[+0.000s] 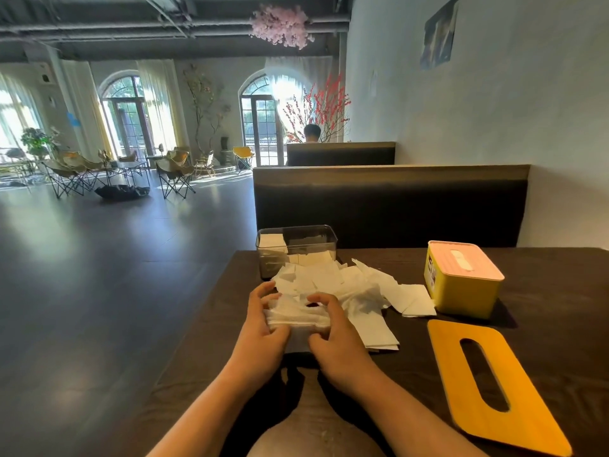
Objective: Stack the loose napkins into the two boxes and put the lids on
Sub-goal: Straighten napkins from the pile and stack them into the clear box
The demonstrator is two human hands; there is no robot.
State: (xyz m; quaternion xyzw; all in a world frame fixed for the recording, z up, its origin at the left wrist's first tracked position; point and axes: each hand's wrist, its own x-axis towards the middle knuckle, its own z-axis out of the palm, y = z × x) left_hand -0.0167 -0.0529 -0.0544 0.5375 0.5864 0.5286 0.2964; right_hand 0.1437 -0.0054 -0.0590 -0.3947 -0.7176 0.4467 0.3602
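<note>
Napkin stack (296, 317), soft white, in left hand (260, 336), right hand (336, 339)

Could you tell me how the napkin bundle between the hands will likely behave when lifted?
Probably floppy: the napkin bundle looks rumpled between the left hand and right hand. Likely light, being thin paper. Loose sheets may slip out, since its edges look uneven.

We see a dark table (543, 291). On it: a clear box (296, 249) center, napkins (346, 282) below it, a yellow box (461, 291) right, a yellow lid (527, 404) lower right.
</note>
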